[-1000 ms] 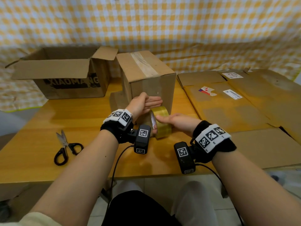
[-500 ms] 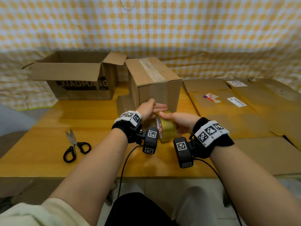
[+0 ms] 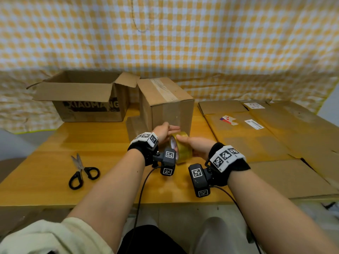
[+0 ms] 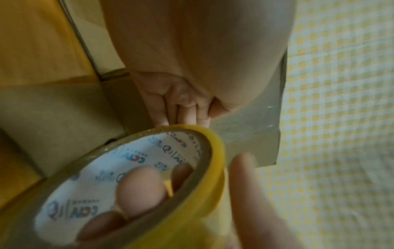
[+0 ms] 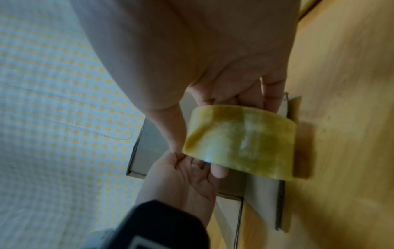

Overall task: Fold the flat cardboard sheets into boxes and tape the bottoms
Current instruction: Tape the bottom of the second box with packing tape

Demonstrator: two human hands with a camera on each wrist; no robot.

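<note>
Boxes (image 3: 166,101): 2 upright; 1 tape roll (image 3: 182,146); 1 scissors (image 3: 83,171)

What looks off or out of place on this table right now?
Only small things: the strip of clear tape across the upright brown cardboard box is wrinkled, and a torn red-and-white label sits on the flat cardboard sheet beside it.

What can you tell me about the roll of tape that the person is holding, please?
The tape roll is a wide ring of glossy, yellowish translucent packing tape on a cardboard core whose white inside bears blurred blue and red print. It stands on edge above the wooden table, just in front of the taped cardboard box. The right hand grips it, fingers through the core. The left hand lies flat on the box front beside it, fingertips at the roll's rim.
</note>
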